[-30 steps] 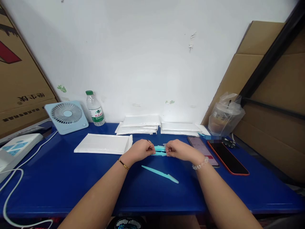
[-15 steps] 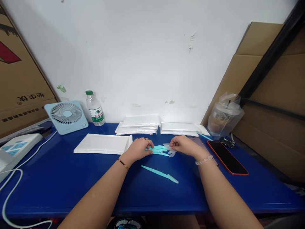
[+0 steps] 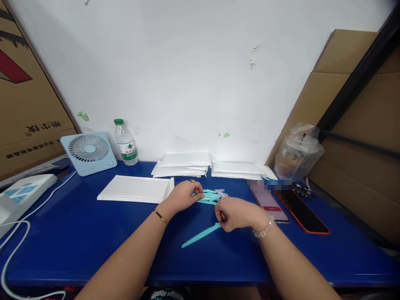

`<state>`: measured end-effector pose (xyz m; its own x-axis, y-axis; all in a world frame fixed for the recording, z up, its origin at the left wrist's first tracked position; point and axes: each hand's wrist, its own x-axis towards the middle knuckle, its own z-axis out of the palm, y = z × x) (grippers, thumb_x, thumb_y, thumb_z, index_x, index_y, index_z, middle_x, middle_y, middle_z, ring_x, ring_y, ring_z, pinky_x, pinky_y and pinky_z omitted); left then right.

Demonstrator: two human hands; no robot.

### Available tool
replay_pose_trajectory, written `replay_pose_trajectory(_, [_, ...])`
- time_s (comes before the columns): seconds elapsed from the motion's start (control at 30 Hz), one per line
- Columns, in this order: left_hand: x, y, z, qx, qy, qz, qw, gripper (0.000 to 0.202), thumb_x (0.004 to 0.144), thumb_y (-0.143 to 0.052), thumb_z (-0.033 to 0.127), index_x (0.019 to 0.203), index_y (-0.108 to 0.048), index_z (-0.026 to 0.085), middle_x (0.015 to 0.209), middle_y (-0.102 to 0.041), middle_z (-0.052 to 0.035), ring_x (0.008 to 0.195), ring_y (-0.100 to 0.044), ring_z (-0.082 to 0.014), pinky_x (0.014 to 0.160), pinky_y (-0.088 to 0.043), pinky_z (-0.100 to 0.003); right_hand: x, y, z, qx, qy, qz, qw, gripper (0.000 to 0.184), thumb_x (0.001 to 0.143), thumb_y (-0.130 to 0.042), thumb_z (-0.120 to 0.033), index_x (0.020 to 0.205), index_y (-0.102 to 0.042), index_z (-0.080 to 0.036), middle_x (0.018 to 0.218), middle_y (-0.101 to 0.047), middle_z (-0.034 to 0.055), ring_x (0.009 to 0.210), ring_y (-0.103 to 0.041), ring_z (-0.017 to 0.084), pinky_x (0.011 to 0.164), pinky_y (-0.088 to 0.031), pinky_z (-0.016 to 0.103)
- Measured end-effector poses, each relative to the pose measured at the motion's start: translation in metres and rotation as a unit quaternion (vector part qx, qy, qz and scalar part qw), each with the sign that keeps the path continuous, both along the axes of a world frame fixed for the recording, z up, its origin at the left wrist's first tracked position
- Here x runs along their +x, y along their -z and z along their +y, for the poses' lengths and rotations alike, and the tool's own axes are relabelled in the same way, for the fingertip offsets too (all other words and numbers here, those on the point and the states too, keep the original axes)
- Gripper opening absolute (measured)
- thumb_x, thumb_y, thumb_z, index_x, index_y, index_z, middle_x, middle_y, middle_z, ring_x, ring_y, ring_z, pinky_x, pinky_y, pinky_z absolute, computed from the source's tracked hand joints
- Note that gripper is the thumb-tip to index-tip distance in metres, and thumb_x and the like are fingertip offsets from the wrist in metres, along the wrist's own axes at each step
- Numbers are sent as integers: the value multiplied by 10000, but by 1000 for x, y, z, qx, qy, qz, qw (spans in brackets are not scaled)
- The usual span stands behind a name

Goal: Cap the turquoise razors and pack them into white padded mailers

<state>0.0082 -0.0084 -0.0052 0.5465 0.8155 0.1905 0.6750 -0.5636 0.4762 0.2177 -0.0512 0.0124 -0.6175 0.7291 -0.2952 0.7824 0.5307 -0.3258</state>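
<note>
Several teal eyebrow razors point(image 3: 210, 196) lie in a bunch on the blue table, their pale caps toward the right. My left hand point(image 3: 186, 195) has its fingers closed around the left ends of that bunch. Closer to me, my right hand point(image 3: 233, 213) pinches the capped end of a single teal eyebrow razor point(image 3: 200, 237); the handle points down and left. My right fingers hide the blade end of this razor. A white padded envelope point(image 3: 134, 188) lies flat just left of my left hand, its opening toward the hand.
White envelopes are stacked in two piles point(image 3: 184, 160) point(image 3: 237, 167) by the wall. On the right lie a lit phone point(image 3: 269, 204), a dark orange-edged phone point(image 3: 308, 212) and a bagged drink cup point(image 3: 293, 154). A blue fan point(image 3: 90, 152), water bottle point(image 3: 126, 143) and power strip point(image 3: 29, 193) stand left.
My right hand has left the caps of the bunch, moved toward me and taken the single razor by its capped end, swinging it round. My left hand stays on the bunch.
</note>
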Motion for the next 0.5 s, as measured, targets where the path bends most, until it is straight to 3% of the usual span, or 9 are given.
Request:
replay_pose_trajectory(0.13, [1, -7, -9, -62, 59, -23, 996, 276, 825, -508, 438, 896, -636, 203, 800, -626, -12, 684, -549, -138, 585, -380, -224, 1, 2, 6, 37, 7, 10, 999, 99, 599, -614, -189, 697, -630, -192, 663, -626, -11, 555, -507, 115, 472, -306, 207])
replay_pose_trajectory(0.27, [2, -6, -14, -101, 113, 15, 988, 281, 846, -483, 433, 863, -647, 206, 701, -627, 5, 617, -532, -124, 552, -348, -215, 6, -1, 10, 83, 36, 92, 992, 71, 719, -558, -184, 755, -619, -182, 685, -626, 6, 592, -528, 119, 534, -339, 212])
replay_pose_trajectory(0.4, [1, -6, -10, -68, 87, 15, 994, 374, 903, -371, 403, 709, -606, 186, 634, -597, 5, 582, -506, -122, 564, -340, -223, 19, -4, 17, 75, 52, 186, 978, 116, 814, -489, -205, 811, -603, -181, 693, -615, 4, 595, -532, 115, 549, -368, 213])
replay_pose_trajectory(0.5, [-3, -8, -5, -55, 33, -13, 998, 404, 906, -336, 440, 752, -615, 191, 708, -619, -4, 634, -527, -138, 576, -351, -230, 30, -3, 27, 130, 97, 239, 957, 164, 840, -475, -237, 849, -630, -184, 777, -620, 30, 675, -553, 138, 604, -404, 241])
